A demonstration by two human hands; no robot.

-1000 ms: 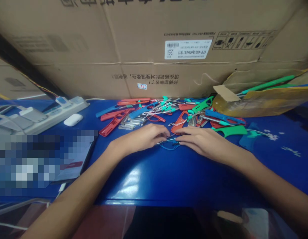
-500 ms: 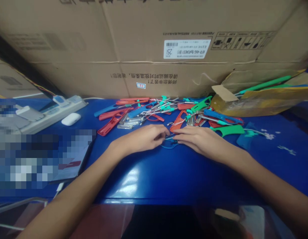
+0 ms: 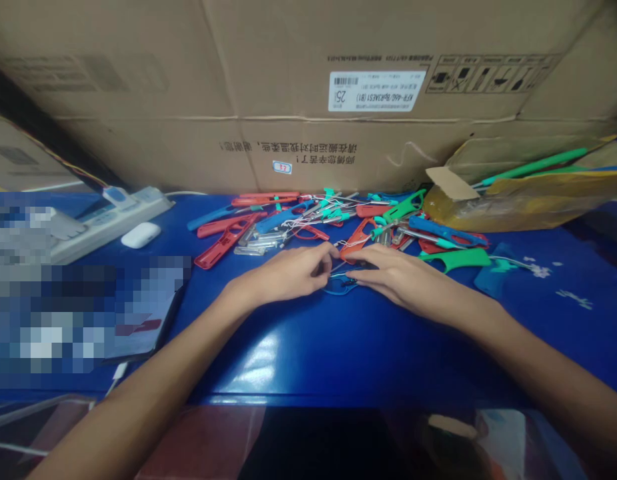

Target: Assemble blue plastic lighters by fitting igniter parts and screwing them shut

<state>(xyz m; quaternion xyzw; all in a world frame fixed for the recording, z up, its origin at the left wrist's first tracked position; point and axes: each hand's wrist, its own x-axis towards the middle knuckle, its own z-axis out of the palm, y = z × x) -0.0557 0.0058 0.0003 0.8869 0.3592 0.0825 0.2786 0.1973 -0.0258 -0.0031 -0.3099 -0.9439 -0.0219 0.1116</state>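
Both hands meet at mid-table around a blue lighter casing half, of which a curved edge and a thin metal strip show below the fingers. My left hand has its fingers curled round the casing's left end. From the other side my right hand closes its fingers on the right end, by a small dark part. Just beyond the fingertips lies an orange casing half. Behind it spreads a heap of red casings, clear fuel tanks, green casings and wired metal tubes.
A big cardboard box stands upright along the back. At the right rear is a yellow bag with green pieces in it. A power strip, a white earbud case and a partly blurred phone-like device lie left.
The view has shifted slightly, so things sit a little higher. Both hands stay at the blue casing, with only small finger movements.
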